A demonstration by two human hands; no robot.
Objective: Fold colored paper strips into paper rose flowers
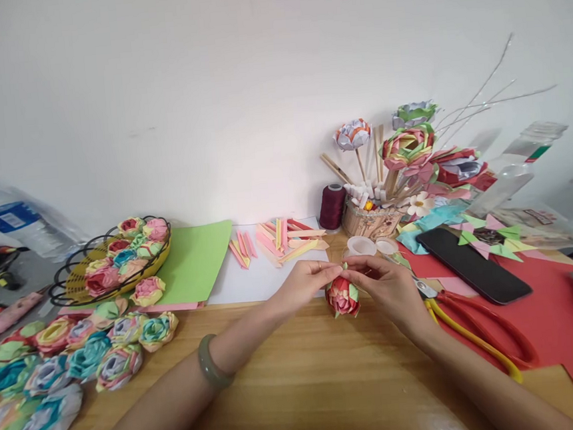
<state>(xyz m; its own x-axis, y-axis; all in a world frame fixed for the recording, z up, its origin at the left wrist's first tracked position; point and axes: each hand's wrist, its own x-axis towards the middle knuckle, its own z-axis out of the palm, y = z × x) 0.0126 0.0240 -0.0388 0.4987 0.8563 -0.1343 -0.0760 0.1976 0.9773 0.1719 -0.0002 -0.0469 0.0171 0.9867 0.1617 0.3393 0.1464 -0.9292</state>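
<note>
A folded paper flower [342, 298] in red, pink, yellow and green hangs head-down just above the wooden table. My left hand [308, 281] comes in from the left and pinches its green upper end between thumb and fingers. On the other side, my right hand [383, 285] is also closed at that end, its thumb against the petals. The fingers partly hide where they grip. White and yellow strips of folded pink, yellow and orange paper [281, 239] lie behind the hands on a white sheet [227, 284].
Many-coloured paper flowers [88, 356] cover the left, some in a yellow basket [72, 284]. Right stand a dark red thread spool [333, 207] and a decorated pot [372, 217] with flowers and sticks. Scissors [476, 322], a phone [474, 264] and red paper [557, 325] lie nearby.
</note>
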